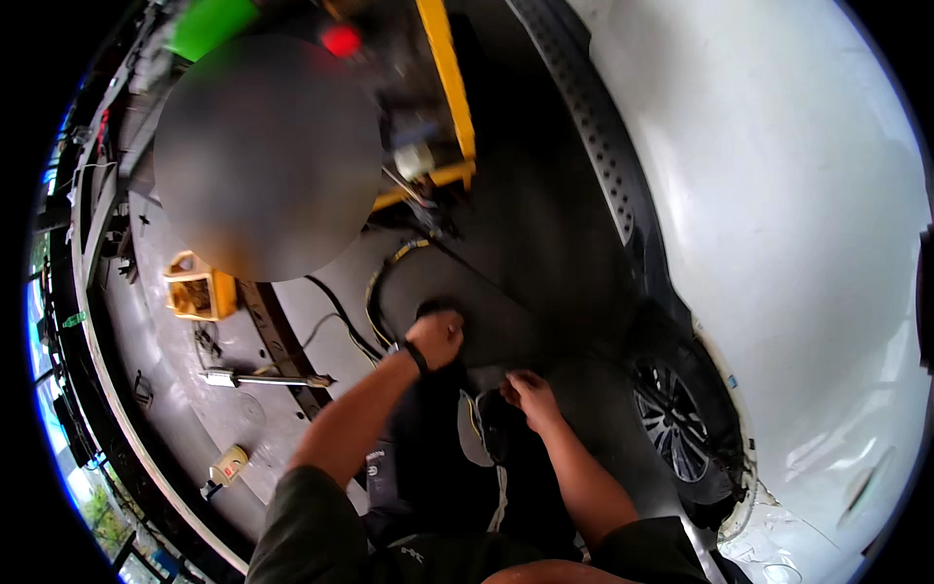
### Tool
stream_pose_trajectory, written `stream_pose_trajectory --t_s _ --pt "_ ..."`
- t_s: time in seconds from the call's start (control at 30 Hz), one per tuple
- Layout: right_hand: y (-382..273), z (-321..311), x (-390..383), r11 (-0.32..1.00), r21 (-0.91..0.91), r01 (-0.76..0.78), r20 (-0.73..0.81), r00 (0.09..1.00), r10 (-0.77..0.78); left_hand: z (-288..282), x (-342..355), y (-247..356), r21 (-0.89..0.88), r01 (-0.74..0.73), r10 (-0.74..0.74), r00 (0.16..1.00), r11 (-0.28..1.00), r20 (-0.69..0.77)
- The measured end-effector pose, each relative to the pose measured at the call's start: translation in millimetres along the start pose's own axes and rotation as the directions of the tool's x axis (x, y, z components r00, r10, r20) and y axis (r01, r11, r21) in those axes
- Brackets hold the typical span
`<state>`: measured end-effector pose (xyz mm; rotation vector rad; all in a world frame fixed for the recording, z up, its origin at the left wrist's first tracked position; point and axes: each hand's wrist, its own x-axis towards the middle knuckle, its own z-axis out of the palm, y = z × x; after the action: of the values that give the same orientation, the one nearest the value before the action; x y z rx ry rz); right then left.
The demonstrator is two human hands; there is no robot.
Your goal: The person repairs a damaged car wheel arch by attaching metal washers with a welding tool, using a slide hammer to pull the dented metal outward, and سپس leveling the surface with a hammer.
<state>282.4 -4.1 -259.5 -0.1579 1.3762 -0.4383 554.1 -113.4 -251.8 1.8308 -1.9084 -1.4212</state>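
- Both hands work low over the garage floor [292, 321]: my left hand [435, 338] is fisted on something dark I cannot make out, and my right hand [526, 393] pinches a dark part just beside it.
- Hands sit near each other, not touching, left of the wheel [671, 419] of the white car [778, 195].
- Best kept steady: firm left grip, right fingertips doing the fine work, clear of the yellow-black cable [379, 282].
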Motion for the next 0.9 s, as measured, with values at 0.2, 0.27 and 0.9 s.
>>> stream_pose_trajectory --t_s 0.2,0.27,0.9 --pt "-9.0 5.5 88.1 0.827 -0.492 0.273 0.179 0.961 -0.211 34.4 91.3 -146.8 0.36 0.191 -0.256 0.956 0.913 0.143" --pt "-18.3 -8.1 111.8 0.772 -0.566 0.291 0.21 0.956 -0.206 31.2 111.4 -181.2 0.326 0.295 -0.329 0.943 0.898 0.052" --pt "-110.9 -67.2 177.5 0.824 -0.268 0.5 0.485 0.809 -0.333 5.9 293.2 -301.9 0.442 -0.129 0.277 0.917 0.888 -0.288"
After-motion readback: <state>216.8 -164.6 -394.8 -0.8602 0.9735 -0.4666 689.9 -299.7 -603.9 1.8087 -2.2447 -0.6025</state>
